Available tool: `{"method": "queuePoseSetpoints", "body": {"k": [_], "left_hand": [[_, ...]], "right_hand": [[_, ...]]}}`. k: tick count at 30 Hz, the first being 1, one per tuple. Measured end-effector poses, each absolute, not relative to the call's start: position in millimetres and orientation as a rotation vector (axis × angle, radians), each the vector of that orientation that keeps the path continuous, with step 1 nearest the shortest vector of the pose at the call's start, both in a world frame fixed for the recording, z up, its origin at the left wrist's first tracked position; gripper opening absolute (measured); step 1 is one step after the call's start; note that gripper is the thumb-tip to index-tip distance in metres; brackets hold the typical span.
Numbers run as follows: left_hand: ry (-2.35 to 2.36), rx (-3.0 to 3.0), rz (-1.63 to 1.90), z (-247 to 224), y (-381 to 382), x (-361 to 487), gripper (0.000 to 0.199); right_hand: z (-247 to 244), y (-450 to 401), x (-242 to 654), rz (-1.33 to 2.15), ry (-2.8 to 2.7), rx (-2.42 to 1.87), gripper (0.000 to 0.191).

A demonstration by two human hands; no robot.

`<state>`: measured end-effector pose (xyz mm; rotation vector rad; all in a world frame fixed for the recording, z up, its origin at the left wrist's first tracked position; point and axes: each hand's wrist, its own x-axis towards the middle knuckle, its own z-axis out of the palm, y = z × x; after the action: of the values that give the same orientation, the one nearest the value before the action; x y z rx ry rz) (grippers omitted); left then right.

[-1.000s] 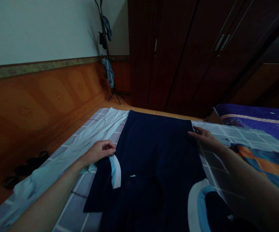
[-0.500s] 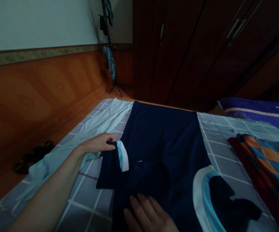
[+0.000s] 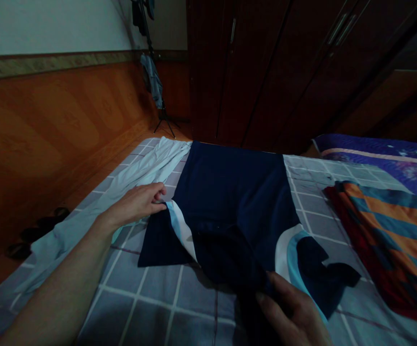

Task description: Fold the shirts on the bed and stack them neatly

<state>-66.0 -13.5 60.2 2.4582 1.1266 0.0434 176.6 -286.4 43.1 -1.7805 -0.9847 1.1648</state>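
Note:
A navy polo-like shirt point(image 3: 230, 192) with white and light-blue bands lies spread on the checked bedsheet point(image 3: 150, 302). My left hand point(image 3: 143, 199) pinches the shirt at the top of its left band, near the sleeve. At the lower right, my right hand point(image 3: 291, 307) grips the dark near edge of the shirt around the collar, thumb and fingers closed on the cloth. The right sleeve is bunched and folded beside that hand. What lies under my right palm is hidden.
A pale crumpled cloth point(image 3: 129, 178) runs along the bed's left side. Folded orange-and-blue checked fabric point(image 3: 392, 226) lies at right, a purple bedding piece point(image 3: 367, 151) behind it. Beyond stand a dark wardrobe point(image 3: 251, 72) and a clothes stand point(image 3: 163, 115). Dark shoes point(image 3: 38, 233) sit on the floor.
My right hand has gone from lying on the shirt to gripping its near edge, and has moved right. The near part is lifted and pulled rightward, baring sheet. My left hand keeps its pinch.

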Motion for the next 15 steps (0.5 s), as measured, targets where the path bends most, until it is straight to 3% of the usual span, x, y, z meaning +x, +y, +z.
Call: {"method": "queuePoseSetpoints", "body": {"k": [7, 9, 15], "left_hand": [[0.435, 2.523, -0.136, 85.6, -88.3, -24.8, 0.029], [0.451, 2.635, -0.198, 79.2, -103.2, -17.7, 0.037], [0.624, 2.775, -0.162, 75.4, -113.0, -20.0, 0.022]], "right_hand": [[47.4, -273.5, 162.4, 1.173, -0.727, -1.678, 0.036], [48.6, -269.3, 159.0, 1.212, -0.747, -1.662, 0.033], [46.0, -271.7, 159.4, 1.069, -0.930, -1.758, 0.018]]}}
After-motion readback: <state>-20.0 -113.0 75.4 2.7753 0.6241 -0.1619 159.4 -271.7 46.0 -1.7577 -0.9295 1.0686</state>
